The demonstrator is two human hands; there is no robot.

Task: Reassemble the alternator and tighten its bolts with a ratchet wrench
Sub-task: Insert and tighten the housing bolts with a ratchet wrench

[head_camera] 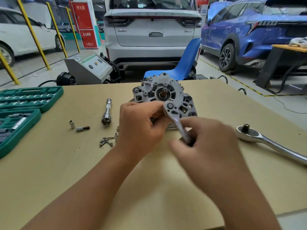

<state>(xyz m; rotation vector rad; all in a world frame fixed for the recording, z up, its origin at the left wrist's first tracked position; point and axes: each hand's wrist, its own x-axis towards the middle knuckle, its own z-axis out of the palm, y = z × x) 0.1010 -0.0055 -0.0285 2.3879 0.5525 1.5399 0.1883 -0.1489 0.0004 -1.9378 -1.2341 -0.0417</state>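
Observation:
A grey alternator [160,90] stands on the cardboard-covered table [66,163], its round housing facing me. A small ratchet wrench [172,112] has its head against the alternator's lower right side. My left hand [139,125] curls its fingers round the alternator's lower left edge beside the wrench head. My right hand [204,141], blurred by motion, grips the wrench's handle just below the alternator. Loose screws [106,141] lie left of my left wrist.
A large ratchet wrench [259,138] lies at the right. A long socket extension [107,112], two small sockets [79,127] and an open green socket case [20,110] sit at the left. Beyond the table are a blue chair [184,63], a grey machine [89,68] and parked cars.

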